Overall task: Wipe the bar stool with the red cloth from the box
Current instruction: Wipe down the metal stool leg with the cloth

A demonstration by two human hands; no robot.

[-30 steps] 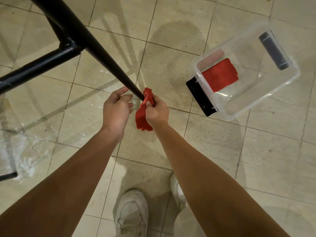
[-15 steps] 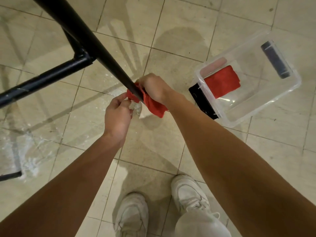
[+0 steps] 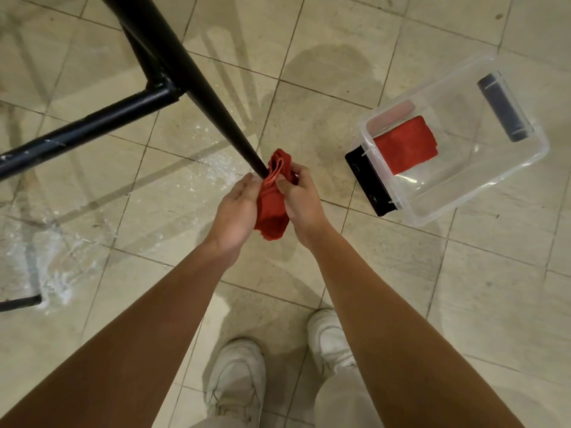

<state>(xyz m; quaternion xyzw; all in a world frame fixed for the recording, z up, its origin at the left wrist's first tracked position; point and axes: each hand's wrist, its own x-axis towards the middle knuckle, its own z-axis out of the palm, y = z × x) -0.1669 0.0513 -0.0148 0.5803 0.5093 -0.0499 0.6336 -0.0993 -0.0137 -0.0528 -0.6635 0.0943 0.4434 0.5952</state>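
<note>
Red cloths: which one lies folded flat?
The red cloth in the clear box; the bunched cloth is gripped by left hand and right hand at the stool leg.

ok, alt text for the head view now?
The left hand and right hand hold a bunched red cloth at the lower end of a black bar stool leg, over a tiled floor. Right of them, a clear plastic box holds a second red cloth and a dark cylinder.

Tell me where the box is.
Head view, upper right: the box sits on the floor, right of the right hand, a second red cloth inside.
</note>
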